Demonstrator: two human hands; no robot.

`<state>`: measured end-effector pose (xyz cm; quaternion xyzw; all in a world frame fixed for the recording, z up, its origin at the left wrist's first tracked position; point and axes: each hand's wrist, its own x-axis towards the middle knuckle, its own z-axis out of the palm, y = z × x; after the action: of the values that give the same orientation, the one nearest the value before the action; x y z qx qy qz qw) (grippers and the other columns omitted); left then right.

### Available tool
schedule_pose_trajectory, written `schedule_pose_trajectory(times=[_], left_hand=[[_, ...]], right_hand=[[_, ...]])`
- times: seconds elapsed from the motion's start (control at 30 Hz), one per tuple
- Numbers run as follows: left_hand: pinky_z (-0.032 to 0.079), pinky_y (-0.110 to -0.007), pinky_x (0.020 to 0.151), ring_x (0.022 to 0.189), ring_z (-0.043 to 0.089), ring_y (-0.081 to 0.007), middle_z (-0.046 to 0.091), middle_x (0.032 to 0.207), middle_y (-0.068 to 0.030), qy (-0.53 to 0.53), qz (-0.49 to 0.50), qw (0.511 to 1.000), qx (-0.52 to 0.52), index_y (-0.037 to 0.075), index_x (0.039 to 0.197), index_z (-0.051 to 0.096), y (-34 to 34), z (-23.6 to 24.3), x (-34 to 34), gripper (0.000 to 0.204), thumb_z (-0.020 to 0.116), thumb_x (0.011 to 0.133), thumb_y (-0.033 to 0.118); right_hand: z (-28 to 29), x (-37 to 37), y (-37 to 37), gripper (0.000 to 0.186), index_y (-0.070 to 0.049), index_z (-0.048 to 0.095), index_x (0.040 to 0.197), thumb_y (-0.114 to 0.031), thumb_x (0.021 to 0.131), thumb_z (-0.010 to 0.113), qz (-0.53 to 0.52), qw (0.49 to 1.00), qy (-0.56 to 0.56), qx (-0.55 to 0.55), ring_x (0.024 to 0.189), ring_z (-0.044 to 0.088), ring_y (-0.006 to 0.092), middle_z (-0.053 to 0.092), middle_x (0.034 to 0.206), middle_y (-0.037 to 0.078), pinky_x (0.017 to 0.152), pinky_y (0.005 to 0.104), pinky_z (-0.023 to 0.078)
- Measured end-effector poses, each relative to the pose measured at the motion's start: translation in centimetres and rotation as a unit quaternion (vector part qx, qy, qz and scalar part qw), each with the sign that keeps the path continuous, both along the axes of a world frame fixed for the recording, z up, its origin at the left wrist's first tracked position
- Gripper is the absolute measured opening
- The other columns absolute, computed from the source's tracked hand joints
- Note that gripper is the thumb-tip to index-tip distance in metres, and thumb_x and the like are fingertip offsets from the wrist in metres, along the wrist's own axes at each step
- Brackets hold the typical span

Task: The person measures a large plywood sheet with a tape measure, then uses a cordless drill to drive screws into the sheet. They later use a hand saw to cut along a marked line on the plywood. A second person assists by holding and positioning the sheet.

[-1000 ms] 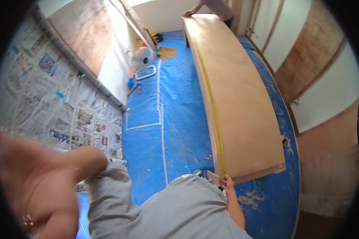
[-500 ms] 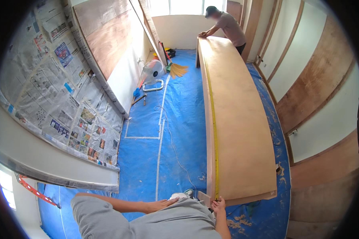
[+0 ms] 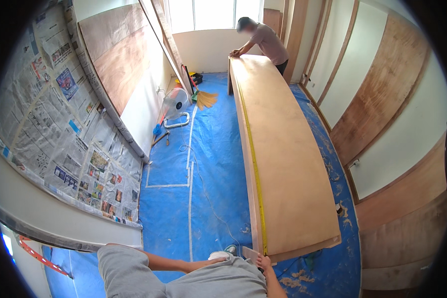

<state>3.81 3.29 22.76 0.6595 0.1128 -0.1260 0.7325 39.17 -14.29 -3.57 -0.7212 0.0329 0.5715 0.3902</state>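
A long yellow tape measure [image 3: 253,164] runs along the left edge of a long tan wooden panel [image 3: 288,149], from the near end to the far end. At the near end my right hand [image 3: 264,262] is closed on the tape measure, close to the panel's corner. A dark piece, perhaps its case, shows partly beneath my fingers. My left hand [image 3: 217,263] rests against my grey shirt, its fingers stretched and partly hidden by the cloth. Across the panel's far end leans another person [image 3: 268,42], whose hands [image 3: 237,52] are at the tape's far end.
Blue sheeting [image 3: 213,164] with tape lines covers the floor. A fan [image 3: 175,104], a broom [image 3: 203,98] and a hammer-like tool [image 3: 161,138] stand or lie by the left wall. A cord [image 3: 206,191] trails over the sheeting. Newspaper [image 3: 59,129] covers a left-hand surface.
The view has shifted, so the panel and the room sit further left and lower. My left hand has slid further along my shirt. My right hand stays on the tape measure.
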Motion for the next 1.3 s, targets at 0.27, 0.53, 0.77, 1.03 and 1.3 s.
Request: schedule_pose_trajectory(times=[0.27, 0.53, 0.77, 1.03, 1.3], left_hand=[[0.008, -0.047, 0.13, 0.159, 0.001, -0.0311, -0.001, 0.172, -0.012, -0.004, -0.01, 1.0, -0.014, 0.015, 0.165, -0.005, 0.5, -0.8, 0.5, 0.102, 0.055, 0.098, 0.064], [0.009, -0.048, 0.13, 0.159, 0.003, -0.0312, -0.001, 0.172, -0.0111, -0.001, -0.005, 0.999, -0.037, 0.017, 0.165, -0.005, 0.5, -0.9, 0.2, 0.105, 0.056, 0.096, 0.066], [0.009, -0.049, 0.13, 0.159, 0.003, -0.0315, -0.001, 0.172, -0.0123, -0.029, -0.012, 0.999, -0.024, 0.015, 0.165, -0.006, 0.3, -1.7, -0.1, 0.104, 0.055, 0.097, 0.065], [0.01, -0.047, 0.13, 0.159, 0.004, -0.0318, 0.003, 0.172, -0.0118, -0.025, -0.004, 1.0, -0.005, 0.016, 0.165, 0.0, 0.1, -2.1, -0.5, 0.102, 0.049, 0.095, 0.071], [0.012, -0.046, 0.129, 0.159, 0.009, -0.033, 0.006, 0.172, -0.0122, -0.011, 0.017, 1.0, -0.016, 0.016, 0.165, 0.002, 0.1, -1.9, -0.6, 0.1, 0.052, 0.096, 0.067]], right_hand=[[2.1, -0.1, 0.1, 0.053, -0.001, 0.059, 0.122, -0.043, 0.092, 0.073, -0.016, 1.0, 0.019, 0.016, 0.085, 0.066, 0.021, 0.067, 0.101, 0.01, 0.065, 0.0354, 0.056], [3.6, -0.5, 0.3, 0.035, -0.003, 0.059, 0.11, -0.028, 0.093, 0.076, 0.048, 0.996, -0.072, -0.022, 0.067, 0.063, 0.0169, 0.066, 0.087, 0.008, 0.056, 0.0293, 0.052], [3.2, -0.6, -0.4, 0.03, -0.003, 0.06, 0.109, -0.024, 0.093, 0.076, 0.043, 0.997, -0.051, 0.024, 0.065, 0.06, 0.0138, 0.063, 0.082, 0.005, 0.054, 0.0294, 0.051], [4.0, -1.4, 0.1, 0.1, 0.018, 0.043, 0.143, -0.042, 0.074, 0.086, 0.221, 0.925, -0.296, -0.089, 0.13, 0.058, 0.0414, 0.055, 0.139, 0.036, 0.105, 0.0427, 0.05], [5.2, -1.3, 0.3, 0.099, 0.018, 0.045, 0.141, -0.044, 0.075, 0.084, 0.213, 0.94, -0.258, -0.064, 0.135, 0.053, 0.0437, 0.054, 0.141, 0.037, 0.11, 0.044, 0.045]])
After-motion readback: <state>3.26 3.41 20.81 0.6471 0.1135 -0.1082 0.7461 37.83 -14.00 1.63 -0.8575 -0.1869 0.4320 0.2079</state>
